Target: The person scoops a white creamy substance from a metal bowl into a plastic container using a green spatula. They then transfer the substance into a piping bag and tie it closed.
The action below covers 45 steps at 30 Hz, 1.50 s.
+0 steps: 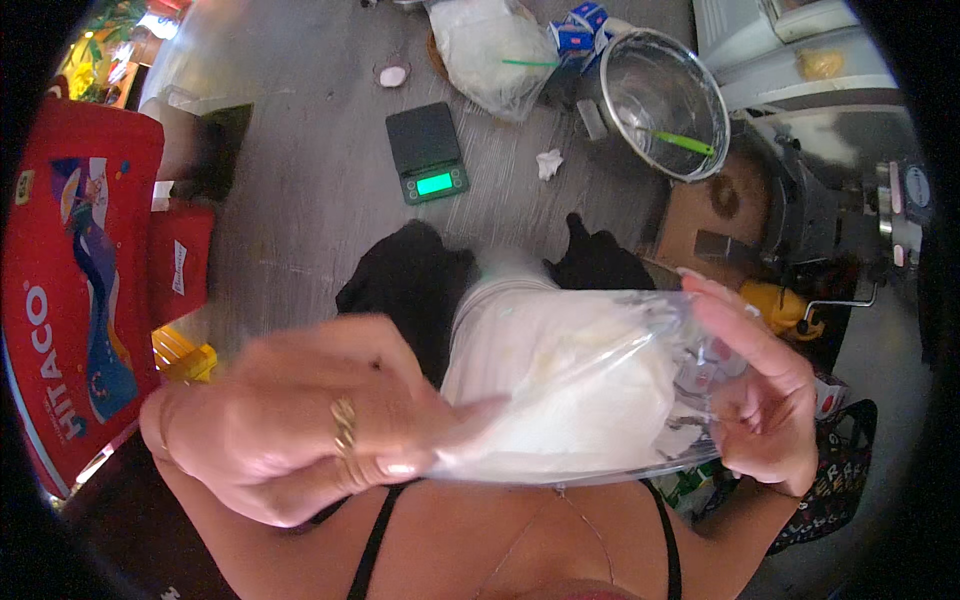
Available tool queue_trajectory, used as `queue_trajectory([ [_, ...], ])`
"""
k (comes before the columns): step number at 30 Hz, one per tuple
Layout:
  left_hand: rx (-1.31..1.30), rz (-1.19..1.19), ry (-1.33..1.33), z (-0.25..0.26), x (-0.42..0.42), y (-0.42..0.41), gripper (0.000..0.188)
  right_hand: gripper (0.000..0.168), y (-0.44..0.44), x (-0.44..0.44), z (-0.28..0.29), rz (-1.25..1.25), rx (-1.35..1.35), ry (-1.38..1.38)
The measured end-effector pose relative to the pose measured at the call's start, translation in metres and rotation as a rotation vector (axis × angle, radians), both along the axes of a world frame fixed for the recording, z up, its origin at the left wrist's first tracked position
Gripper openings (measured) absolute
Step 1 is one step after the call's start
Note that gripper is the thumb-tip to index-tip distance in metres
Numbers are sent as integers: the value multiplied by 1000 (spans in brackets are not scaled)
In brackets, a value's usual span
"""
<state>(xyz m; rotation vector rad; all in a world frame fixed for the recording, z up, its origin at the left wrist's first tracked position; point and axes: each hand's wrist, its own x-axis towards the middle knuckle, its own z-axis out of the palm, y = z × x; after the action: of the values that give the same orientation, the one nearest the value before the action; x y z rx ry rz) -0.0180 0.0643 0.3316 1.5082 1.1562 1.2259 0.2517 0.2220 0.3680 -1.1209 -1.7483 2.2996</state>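
Close to the camera I hold up a clear plastic bag (577,420) with a white mass in it; whether this is powder or dough I cannot tell. The thumb and fingers of my left hand (300,435), blurred and wearing a ring, pinch the bag's left end. At the opposite end, my right hand (761,405) grips the crumpled clear plastic. Beyond the bag, a black digital scale (424,142) with a lit green display rests on the grey surface. Nothing lies on its plate. A small white lump (550,163) sits to the right of the scale.
A large bowl (611,127) smeared with white holds a green-handled utensil (682,142). Behind are a big plastic bag (487,52), blue boxes (574,36) and a small dish of white stuff (392,76). A red chair (82,300) stands left, a cranked machine (806,217) right.
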Motion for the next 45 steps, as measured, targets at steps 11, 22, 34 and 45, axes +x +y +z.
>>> queue_trajectory([
  [11,-106,369,225,101,-68,29,36,103,43,-59,107,145,1042,-24],
  [22,170,530,269,-5,-104,73,33,63,81,-108,-4,116,649,375],
  [34,-415,574,224,-250,-77,120,28,66,136,-107,-257,85,407,27],
  [45,-433,484,3,-277,-82,134,28,41,136,-95,-248,213,927,21],
])
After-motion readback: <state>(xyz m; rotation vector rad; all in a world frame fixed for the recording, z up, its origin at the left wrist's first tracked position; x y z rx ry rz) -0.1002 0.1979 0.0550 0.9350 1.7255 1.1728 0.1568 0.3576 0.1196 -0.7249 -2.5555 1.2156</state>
